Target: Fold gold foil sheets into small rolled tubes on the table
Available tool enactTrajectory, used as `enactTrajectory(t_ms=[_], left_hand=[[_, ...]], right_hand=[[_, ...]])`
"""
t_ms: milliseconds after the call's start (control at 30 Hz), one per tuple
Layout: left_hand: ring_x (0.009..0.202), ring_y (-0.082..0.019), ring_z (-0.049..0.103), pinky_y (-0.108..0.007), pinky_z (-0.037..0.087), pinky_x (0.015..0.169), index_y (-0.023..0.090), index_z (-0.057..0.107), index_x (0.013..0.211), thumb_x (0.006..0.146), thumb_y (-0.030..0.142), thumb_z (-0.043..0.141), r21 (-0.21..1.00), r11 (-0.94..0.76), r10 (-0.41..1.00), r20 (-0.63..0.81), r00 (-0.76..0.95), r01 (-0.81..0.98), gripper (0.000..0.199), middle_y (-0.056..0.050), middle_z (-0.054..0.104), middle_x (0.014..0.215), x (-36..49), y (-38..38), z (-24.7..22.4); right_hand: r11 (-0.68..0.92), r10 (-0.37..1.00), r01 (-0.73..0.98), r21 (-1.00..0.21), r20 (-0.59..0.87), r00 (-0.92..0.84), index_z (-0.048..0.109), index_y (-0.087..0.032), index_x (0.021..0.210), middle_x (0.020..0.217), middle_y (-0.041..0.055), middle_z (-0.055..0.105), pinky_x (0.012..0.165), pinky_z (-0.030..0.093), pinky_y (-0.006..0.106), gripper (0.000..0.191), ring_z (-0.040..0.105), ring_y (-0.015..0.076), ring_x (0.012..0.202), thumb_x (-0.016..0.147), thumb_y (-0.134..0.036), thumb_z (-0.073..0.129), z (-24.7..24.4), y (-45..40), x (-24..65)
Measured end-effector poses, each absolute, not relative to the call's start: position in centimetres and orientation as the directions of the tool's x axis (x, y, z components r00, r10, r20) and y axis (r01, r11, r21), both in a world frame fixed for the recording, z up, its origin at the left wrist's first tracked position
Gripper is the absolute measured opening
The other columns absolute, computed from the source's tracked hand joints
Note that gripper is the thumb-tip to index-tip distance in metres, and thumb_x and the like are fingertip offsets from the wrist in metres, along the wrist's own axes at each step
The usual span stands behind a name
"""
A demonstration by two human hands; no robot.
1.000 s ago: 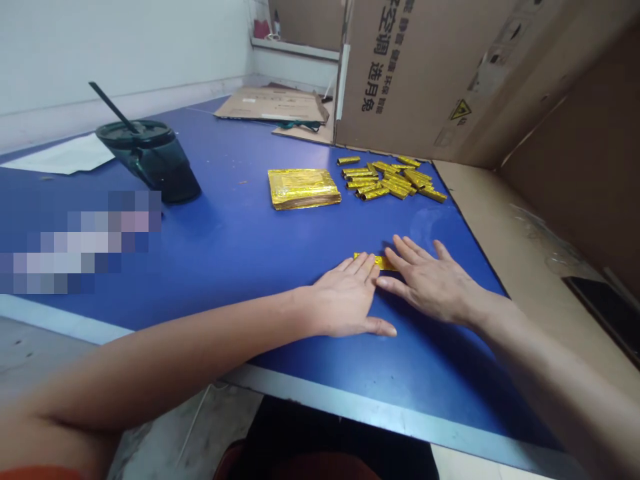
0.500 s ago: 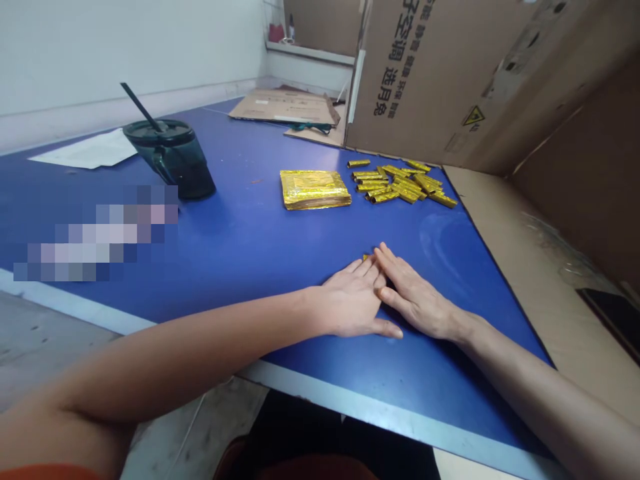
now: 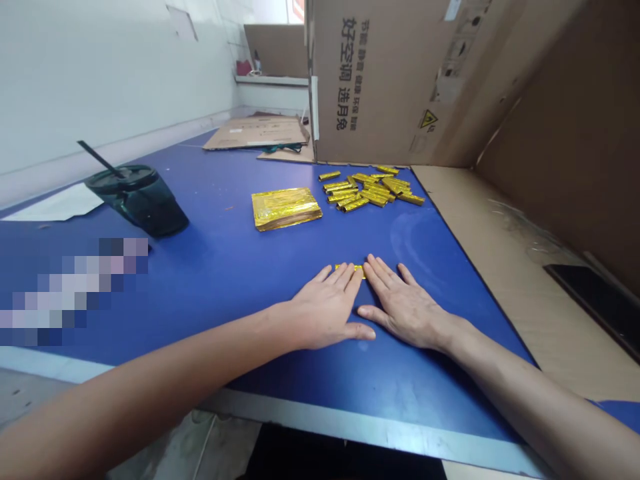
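A small strip of rolled gold foil paper (image 3: pixel 365 272) lies on the blue tabletop, mostly covered by fingers. My left hand (image 3: pixel 327 308) rests flat over it, fingers stretched out and thumb pointing right. My right hand (image 3: pixel 407 308) lies flat just to the right, its fingers spread and the fingertips at the strip's right end. Beyond the hands sits a stack of flat gold foil paper sheets (image 3: pixel 287 209). To the right of that stack, a loose pile of gold paper rolls (image 3: pixel 377 190) is spread near the cardboard.
A dark green lidded cup with a straw (image 3: pixel 145 203) stands at the left, beside white paper (image 3: pixel 57 203). A pixelated patch covers something in front of it. A large cardboard box (image 3: pixel 390 87) walls the back right, and flattened cardboard (image 3: pixel 260 132) lies at the far end.
My hands have moved apart; before, the right fingers overlapped the left ones. More of the gold strip now shows. The view has shifted, so everything on the table appears lower and further left.
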State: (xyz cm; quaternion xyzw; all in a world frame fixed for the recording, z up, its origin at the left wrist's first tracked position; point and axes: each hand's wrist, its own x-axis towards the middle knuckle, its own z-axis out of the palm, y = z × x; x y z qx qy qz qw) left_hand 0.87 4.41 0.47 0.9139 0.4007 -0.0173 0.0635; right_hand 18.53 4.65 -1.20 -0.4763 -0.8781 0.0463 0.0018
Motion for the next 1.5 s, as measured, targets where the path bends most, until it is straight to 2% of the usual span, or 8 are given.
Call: enactTrajectory(t_ms=[100, 267, 433, 700, 1033, 1233, 1367, 1500], left_hand=[[0.123, -0.031, 0.028, -0.045, 0.012, 0.102, 0.0, 0.011, 0.133, 0.074, 0.068, 0.026, 0.126, -0.61, 0.781, -0.076, 0.62, 0.783, 0.092, -0.025, 0.032, 0.131, 2.8, 4.6, 1.6], [0.129, -0.03, -0.001, -0.042, 0.012, 0.103, 0.005, 0.003, 0.135, 0.075, 0.068, 0.022, 0.272, -0.64, 0.729, -0.082, 0.68, 0.718, 0.089, -0.017, 0.003, 0.142, 5.1, 4.8, 0.9], [0.128, -0.026, -0.012, -0.043, 0.008, 0.104, 0.007, -0.003, 0.135, 0.074, 0.069, 0.024, 0.312, -0.686, 0.675, -0.066, 0.735, 0.658, 0.091, -0.015, -0.006, 0.142, 4.2, 5.1, -0.3], [0.13, -0.023, -0.005, -0.04, 0.005, 0.105, 0.004, 0.0, 0.135, 0.076, 0.067, 0.022, 0.211, -0.733, 0.644, -0.089, 0.76, 0.646, 0.089, -0.017, -0.002, 0.141, 1.0, 5.9, -0.8], [0.131, -0.022, 0.001, -0.044, 0.005, 0.103, 0.013, 0.004, 0.136, 0.077, 0.066, 0.018, 0.114, -0.716, 0.68, -0.107, 0.725, 0.689, 0.081, -0.012, 0.003, 0.143, -2.6, 5.8, -1.0], [0.129, -0.022, 0.017, -0.043, 0.013, 0.102, 0.014, 0.018, 0.134, 0.082, 0.058, 0.027, 0.067, -0.7, 0.71, -0.035, 0.703, 0.711, 0.069, -0.011, 0.021, 0.14, -2.2, 6.0, -0.7], [0.117, -0.024, 0.04, -0.043, 0.02, 0.099, 0.01, 0.041, 0.121, 0.081, 0.048, 0.041, -0.029, -0.681, 0.731, 0.039, 0.681, 0.732, 0.054, -0.013, 0.046, 0.125, -0.6, 6.3, 0.3], [0.094, -0.023, 0.057, -0.041, 0.027, 0.094, 0.009, 0.056, 0.1, 0.079, 0.045, 0.047, -0.134, -0.647, 0.75, 0.068, 0.658, 0.751, 0.042, -0.013, 0.062, 0.101, 0.8, 6.6, 1.1]], right_hand=[[0.55, 0.83, 0.832, -0.073, -0.065, -0.554, 0.013, -0.008, 0.136, 0.141, 0.0163, 0.012, 0.1, 0.014, 0.053, 0.07, 0.008, 0.0268, 0.129, 0.081, -0.045, 0.033, -0.9, 4.6, 18.5], [0.593, 0.793, 0.802, -0.074, -0.12, -0.598, 0.018, -0.02, 0.136, 0.141, 0.0119, 0.016, 0.098, 0.013, 0.058, 0.065, 0.013, 0.032, 0.128, 0.079, -0.041, 0.04, -0.2, 4.5, 18.3], [0.588, 0.8, 0.805, -0.08, -0.091, -0.593, 0.015, -0.014, 0.137, 0.141, 0.0162, 0.016, 0.097, 0.013, 0.059, 0.066, 0.012, 0.0322, 0.128, 0.081, -0.042, 0.036, -0.7, 4.6, 18.5], [0.537, 0.838, 0.838, -0.097, -0.061, -0.543, 0.012, -0.008, 0.136, 0.141, 0.016, 0.011, 0.1, 0.012, 0.053, 0.073, 0.008, 0.0251, 0.129, 0.081, -0.053, 0.027, -1.1, 4.8, 18.4], [0.528, 0.843, 0.842, -0.108, -0.058, -0.536, 0.016, -0.009, 0.136, 0.141, 0.0141, 0.012, 0.101, 0.013, 0.053, 0.077, 0.009, 0.0251, 0.129, 0.079, -0.061, 0.024, -0.6, 4.5, 18.5], [0.549, 0.836, 0.826, -0.129, 0.086, -0.542, 0.037, -0.019, 0.128, 0.135, 0.0078, 0.036, 0.099, 0.02, 0.053, 0.048, 0.028, 0.0243, 0.125, 0.086, -0.042, 0.032, -1.4, 5.8, 19.4], [0.537, 0.833, 0.825, -0.175, 0.261, -0.487, 0.06, -0.017, 0.106, 0.116, 0.0103, 0.054, 0.091, 0.037, 0.037, 0.03, 0.047, 0.0219, 0.108, 0.082, -0.029, 0.045, -1.9, 6.8, 19.6], [0.543, 0.824, 0.815, -0.201, 0.316, -0.471, 0.065, -0.018, 0.093, 0.094, 0.0079, 0.057, 0.077, 0.043, 0.03, 0.02, 0.051, 0.0187, 0.087, 0.08, -0.023, 0.051, -1.5, 7.0, 19.2]])
